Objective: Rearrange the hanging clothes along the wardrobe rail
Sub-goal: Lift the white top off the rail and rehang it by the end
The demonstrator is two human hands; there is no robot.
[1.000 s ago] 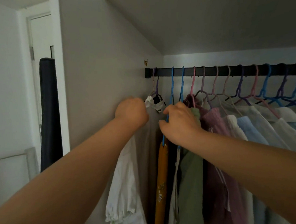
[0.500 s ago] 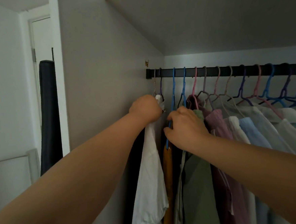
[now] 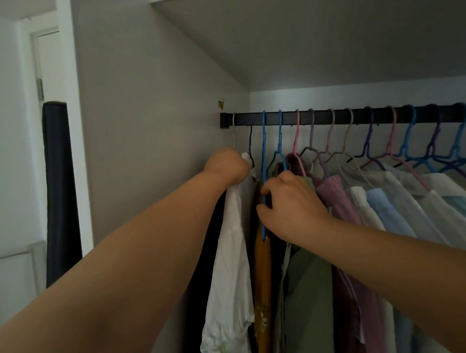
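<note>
A black wardrobe rail (image 3: 318,118) runs from the left side wall to the right, carrying several coloured hangers. My left hand (image 3: 225,167) is closed on the top of a white garment (image 3: 228,259) at the rail's far left end, close to the wall. My right hand (image 3: 291,205) grips a blue hanger (image 3: 263,157) that carries a mustard-yellow garment (image 3: 263,284). A green garment (image 3: 309,295) and a mauve shirt (image 3: 335,196) hang just right of it, partly hidden by my right forearm. Pale blue and white shirts follow further right.
The grey side wall (image 3: 145,127) of the wardrobe stands directly left of the white garment. A sloped ceiling panel (image 3: 326,32) hangs low above the rail. A dark cloth (image 3: 59,188) hangs over a door beyond the wardrobe on the left.
My left hand has pushed the white garment right, back in against the rail's left end. My right hand has stayed on the blue hanger and shifted slightly.
</note>
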